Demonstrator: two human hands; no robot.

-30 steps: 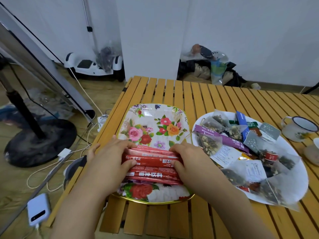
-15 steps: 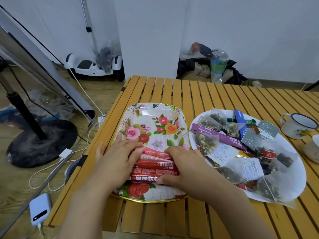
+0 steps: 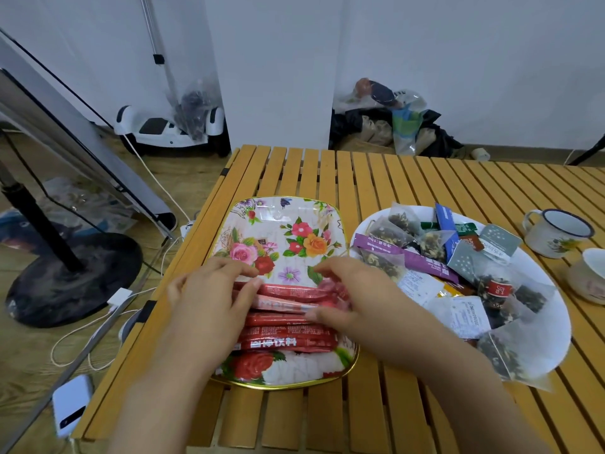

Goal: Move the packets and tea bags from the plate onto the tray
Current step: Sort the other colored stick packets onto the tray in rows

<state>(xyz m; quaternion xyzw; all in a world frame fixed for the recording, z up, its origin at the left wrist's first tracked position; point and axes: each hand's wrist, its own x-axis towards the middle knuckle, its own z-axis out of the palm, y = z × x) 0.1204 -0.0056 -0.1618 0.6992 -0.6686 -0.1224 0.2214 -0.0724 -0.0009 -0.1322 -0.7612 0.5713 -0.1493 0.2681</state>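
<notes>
The left hand point(image 3: 212, 299) lies on the left ends of a stack of red stick packets point(image 3: 288, 317), fingers spread and pressing flat on them rather than closed around any one. The packets lie side by side across the near half of the floral tray point(image 3: 281, 224), whose far half is bare, showing its printed roses and gold rim. The right hand point(image 3: 353, 296) rests on the right ends of the same packets, thumb and fingers curled over the upper ones; whether it truly pinches a packet cannot be told, as that part is blurred. Just right of the tray, on the slatted wooden table point(image 3: 376, 172), sits the white plate point(image 3: 553, 322), heaped with pyramid tea bags point(image 3: 504, 352), a purple stick packet point(image 3: 409, 257), a blue packet point(image 3: 446, 221) and grey-green sachets point(image 3: 499, 244). Farther right stand an enamel mug point(image 3: 556, 232) and, at the picture's edge, a white cup point(image 3: 589, 276). Off the table's left edge, a white power bank point(image 3: 70, 407) lies on the floor.
</notes>
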